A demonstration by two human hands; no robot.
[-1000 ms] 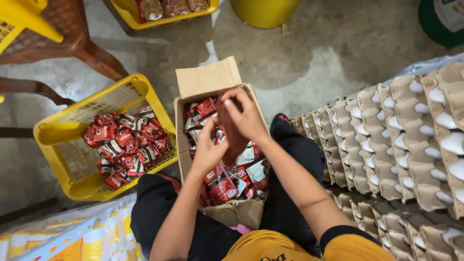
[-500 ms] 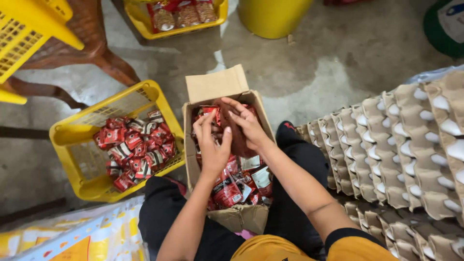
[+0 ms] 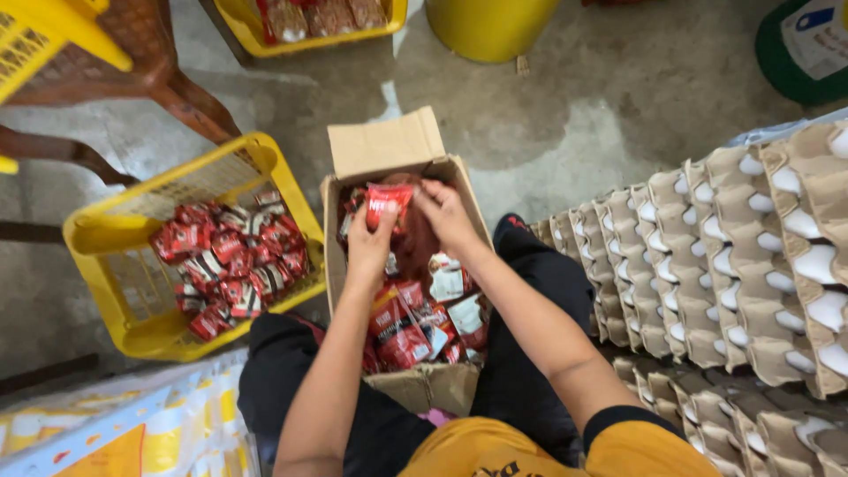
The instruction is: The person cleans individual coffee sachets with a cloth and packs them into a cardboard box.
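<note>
An open cardboard box (image 3: 339, 283) sits between my knees, filled with small red sachets (image 3: 402, 327). Both hands are over its far end. My left hand (image 3: 369, 240) and my right hand (image 3: 446, 215) together pinch one red sachet (image 3: 386, 200) and hold it up above the box's contents. To the left, a yellow plastic basket (image 3: 132, 331) on the concrete floor holds a heap of the same red sachets (image 3: 231, 254).
Stacks of cardboard egg trays with white eggs (image 3: 742, 256) fill the right side. A brown plastic chair (image 3: 132, 84) stands at upper left, another yellow basket of packets (image 3: 318, 22) and a yellow bucket (image 3: 488, 26) at the top. A printed carton (image 3: 115, 433) lies lower left.
Both hands have moved from deep among the sachets toward the box's far end, and now lift one red sachet between them. The view has shifted slightly.
</note>
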